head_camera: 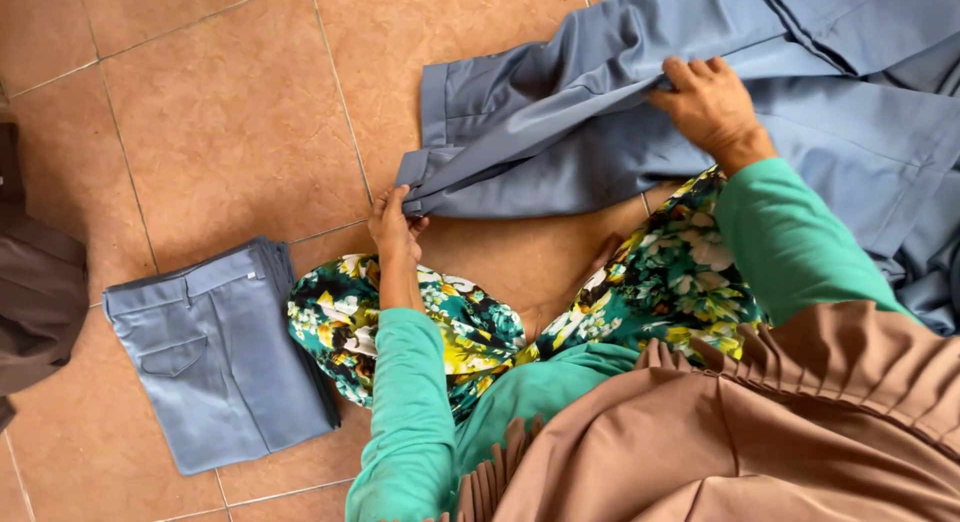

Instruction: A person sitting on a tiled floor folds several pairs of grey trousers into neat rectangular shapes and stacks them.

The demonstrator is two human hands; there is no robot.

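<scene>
Left hand is pinching one corner of the grey-blue trousers that are lying open on the floor, right at the waistband end. Its fingers are closed tight on the cloth. Right hand is lying on top of the same trousers, further along, with the fingers curled into a fold and gripping it. So both hands are holding this one pair, and it is resting on the orange floor tiles just in front of the person's knees.

Looking at how things are lying, I think the work is partly done. One folded pair of trousers is already sitting in a neat flat block on the tiles, off to the person's left side, with its back pocket and waistband facing up. The pair in the hands is only half way: the waist end is bunched and doubled over, but the legs are spreading out loose toward the top right corner. More grey-blue cloth is lying there too, and I cannot tell if it is the same pair or another one. A dark brown cloth is waiting at the far left edge, not folded.

I am not seeing any boxes, bags or signs. A tiny pale tag seems to be showing on the waistband of the folded pair, too small to make out.
</scene>
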